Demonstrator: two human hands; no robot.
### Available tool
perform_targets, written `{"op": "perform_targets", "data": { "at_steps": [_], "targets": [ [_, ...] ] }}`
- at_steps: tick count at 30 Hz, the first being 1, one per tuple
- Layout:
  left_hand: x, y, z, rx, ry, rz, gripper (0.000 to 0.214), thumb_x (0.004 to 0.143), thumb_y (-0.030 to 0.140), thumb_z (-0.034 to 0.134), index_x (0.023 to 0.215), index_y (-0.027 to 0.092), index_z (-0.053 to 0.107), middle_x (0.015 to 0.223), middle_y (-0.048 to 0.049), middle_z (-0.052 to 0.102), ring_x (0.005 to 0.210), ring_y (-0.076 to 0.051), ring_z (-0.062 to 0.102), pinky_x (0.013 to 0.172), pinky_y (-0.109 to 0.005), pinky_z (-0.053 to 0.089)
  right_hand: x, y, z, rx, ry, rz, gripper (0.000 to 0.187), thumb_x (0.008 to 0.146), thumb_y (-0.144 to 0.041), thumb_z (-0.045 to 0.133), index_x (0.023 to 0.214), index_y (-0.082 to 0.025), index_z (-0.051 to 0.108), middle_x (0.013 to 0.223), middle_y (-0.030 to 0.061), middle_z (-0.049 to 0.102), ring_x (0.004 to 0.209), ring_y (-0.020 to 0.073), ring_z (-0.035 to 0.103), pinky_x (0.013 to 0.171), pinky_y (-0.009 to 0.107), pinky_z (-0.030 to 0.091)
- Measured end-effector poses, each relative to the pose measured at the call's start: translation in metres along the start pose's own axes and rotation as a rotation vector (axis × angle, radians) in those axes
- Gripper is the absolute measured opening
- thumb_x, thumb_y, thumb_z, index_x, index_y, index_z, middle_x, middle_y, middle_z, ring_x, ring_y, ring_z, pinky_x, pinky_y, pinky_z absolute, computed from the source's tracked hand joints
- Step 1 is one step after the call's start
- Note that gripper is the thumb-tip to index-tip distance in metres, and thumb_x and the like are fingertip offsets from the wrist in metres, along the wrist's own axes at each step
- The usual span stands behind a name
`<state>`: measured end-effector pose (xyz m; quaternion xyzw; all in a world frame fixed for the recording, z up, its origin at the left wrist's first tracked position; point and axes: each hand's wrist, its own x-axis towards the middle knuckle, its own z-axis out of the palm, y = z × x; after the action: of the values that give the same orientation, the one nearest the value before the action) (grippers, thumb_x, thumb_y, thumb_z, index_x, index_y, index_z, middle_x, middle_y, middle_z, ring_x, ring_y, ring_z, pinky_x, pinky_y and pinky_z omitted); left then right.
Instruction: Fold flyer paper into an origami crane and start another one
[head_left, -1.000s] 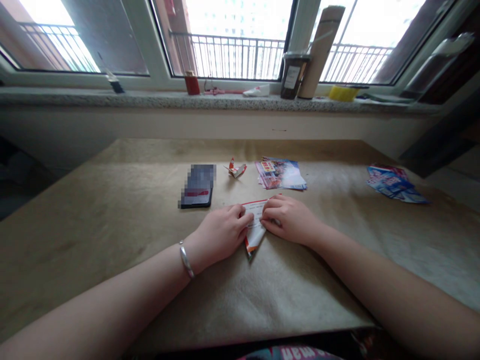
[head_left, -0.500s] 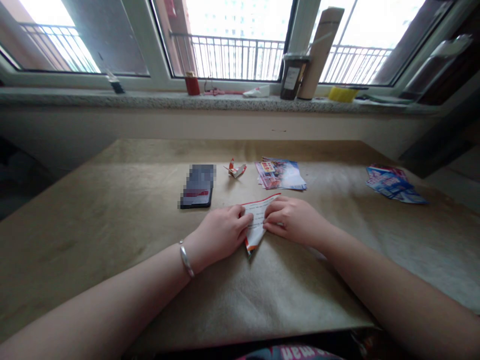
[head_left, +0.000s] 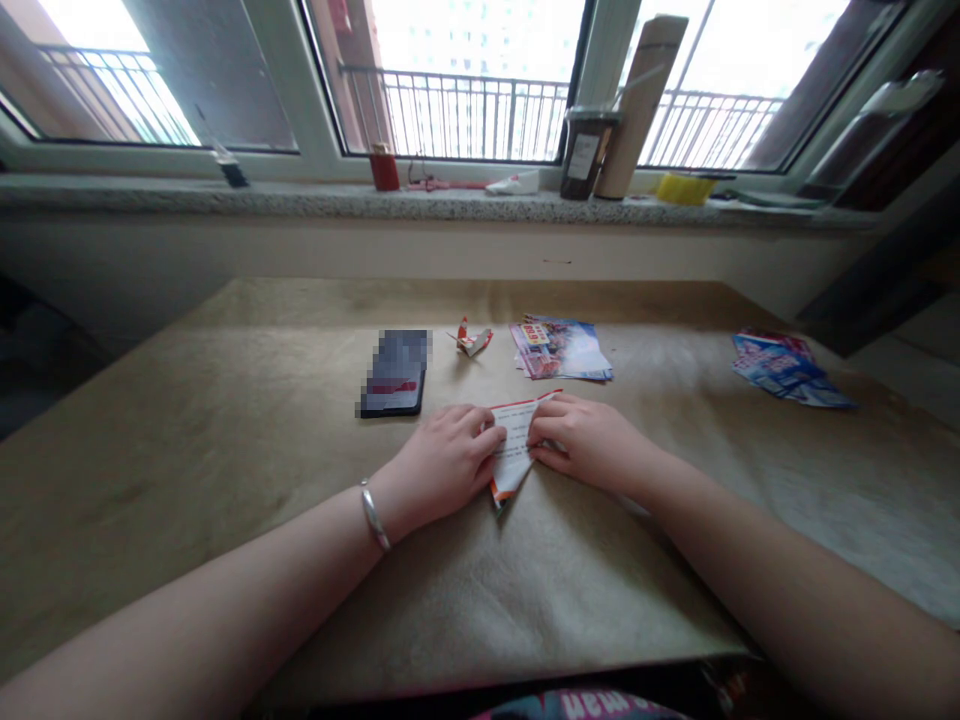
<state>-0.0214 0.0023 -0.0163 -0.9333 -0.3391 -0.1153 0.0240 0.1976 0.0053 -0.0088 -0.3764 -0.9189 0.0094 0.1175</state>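
Observation:
A folded sheet of printed paper (head_left: 514, 440), white with a red and orange edge, lies on the table between my hands. It tapers to a point toward me. My left hand (head_left: 450, 455) is closed on its left side, the thumb on top of the printed face. On the right edge, my right hand (head_left: 581, 438) pinches the paper with curled fingers. Beyond the sheet stands a small folded paper figure (head_left: 472, 340), red and white. The paper's underside and the fingertips beneath it are hidden.
A phone (head_left: 394, 372) lies left of the paper figure. Printed leaflets (head_left: 566, 348) are stacked behind my right hand, with more leaflets (head_left: 787, 368) at the far right. On the windowsill (head_left: 315, 203) stand a dark lidded cup (head_left: 587, 155), a tall tan cylinder (head_left: 641, 110) and a yellow roll (head_left: 685, 188).
My left-hand fingers have shifted slightly up and forward along the paper's left edge. The right hand stays almost in the same place, and the other objects have not moved.

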Motion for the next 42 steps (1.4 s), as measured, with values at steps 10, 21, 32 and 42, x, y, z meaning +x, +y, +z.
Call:
{"op": "perform_targets", "data": {
  "at_steps": [10, 21, 32, 42],
  "targets": [
    [0.003, -0.005, 0.009, -0.303, -0.035, 0.129, 0.029, 0.089, 0.013, 0.044, 0.115, 0.019, 0.057, 0.117, -0.0078, 0.057, 0.109, -0.019, 0.053, 0.093, -0.035, 0.045, 0.000, 0.003, 0.001, 0.049, 0.023, 0.024, 0.008, 0.081, -0.026, 0.059, 0.083, -0.022, 0.067, 0.093, 0.0045, 0.066, 0.087, 0.0196, 0.058, 0.076, 0.031, 0.045],
    [0.003, -0.007, 0.009, -0.319, -0.085, 0.138, 0.036, 0.093, 0.017, 0.040, 0.121, 0.031, 0.056, 0.117, -0.0043, 0.056, 0.104, -0.017, 0.053, 0.090, -0.031, 0.043, 0.000, 0.013, 0.015, 0.242, 0.109, 0.088, 0.005, 0.076, -0.021, 0.060, 0.080, -0.020, 0.063, 0.097, 0.0074, 0.062, 0.098, 0.0210, 0.055, 0.088, 0.037, 0.044],
    [0.002, -0.005, 0.004, -0.201, -0.128, 0.178, 0.042, 0.092, 0.013, 0.040, 0.129, 0.031, 0.048, 0.122, -0.0070, 0.051, 0.111, -0.019, 0.049, 0.094, -0.033, 0.041, 0.000, 0.017, 0.026, 0.225, 0.068, 0.182, 0.017, 0.069, -0.023, 0.062, 0.085, -0.020, 0.058, 0.136, 0.0126, 0.045, 0.130, 0.0279, 0.033, 0.104, 0.051, 0.028],
    [0.002, -0.007, 0.006, -0.223, -0.137, 0.179, 0.039, 0.094, 0.015, 0.037, 0.127, 0.030, 0.051, 0.120, -0.0068, 0.049, 0.108, -0.019, 0.049, 0.093, -0.032, 0.041, -0.002, 0.021, 0.022, 0.182, 0.041, 0.230, 0.018, 0.072, -0.024, 0.059, 0.089, -0.018, 0.057, 0.138, 0.0136, 0.043, 0.133, 0.0278, 0.029, 0.106, 0.049, 0.029]
  ]
}}
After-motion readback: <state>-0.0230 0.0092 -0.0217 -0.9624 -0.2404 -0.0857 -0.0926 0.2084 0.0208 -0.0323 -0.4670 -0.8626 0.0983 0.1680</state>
